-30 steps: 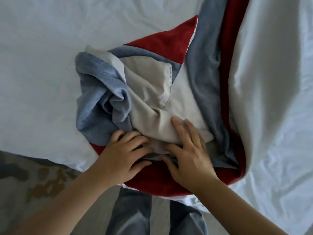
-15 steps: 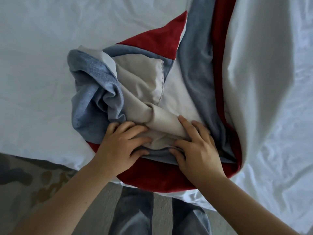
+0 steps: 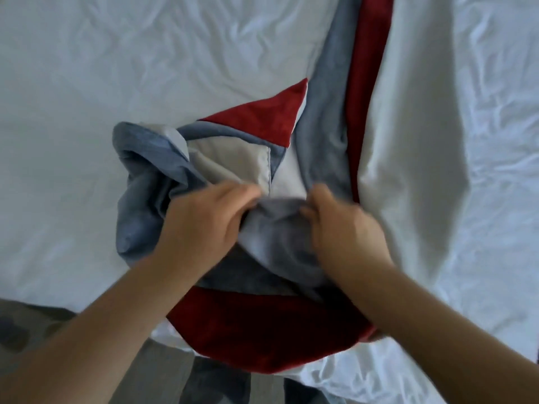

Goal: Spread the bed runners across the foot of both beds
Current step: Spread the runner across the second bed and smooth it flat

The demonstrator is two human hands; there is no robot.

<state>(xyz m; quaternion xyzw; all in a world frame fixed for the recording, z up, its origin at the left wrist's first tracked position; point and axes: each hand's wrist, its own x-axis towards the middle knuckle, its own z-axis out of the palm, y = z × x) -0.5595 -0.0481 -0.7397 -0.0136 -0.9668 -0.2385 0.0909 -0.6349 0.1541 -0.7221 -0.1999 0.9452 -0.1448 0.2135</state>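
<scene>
Two bare hands work at a bunched bed runner (image 3: 253, 135) on a white sheet (image 3: 145, 68), seen from above at the near edge of a bed. The runner, a cloth of red, blue-grey and pale beige panels, lies crumpled in the centre of the frame, with a long band of blue-grey and red running from the heap up to the top edge, right of centre. A thick fold of white bedding (image 3: 414, 141) lies along the right side of that band and partly over it.

The left hand (image 3: 204, 225), entering from the lower left, has its fingers curled and pinched onto a grey fold at the middle of the heap. The right hand (image 3: 344, 228), entering from the lower right, has its fingers bent down into the same fold from the other side; both hands are blurred, so the exact grip cannot be made out. The hands are near each other, with the raised grey fold between them.

A wide red panel of the runner hangs over the bed edge at lower centre. Patterned carpet (image 3: 26, 325) shows at lower left, and the person's grey trouser legs (image 3: 215, 383) appear at the bottom.
</scene>
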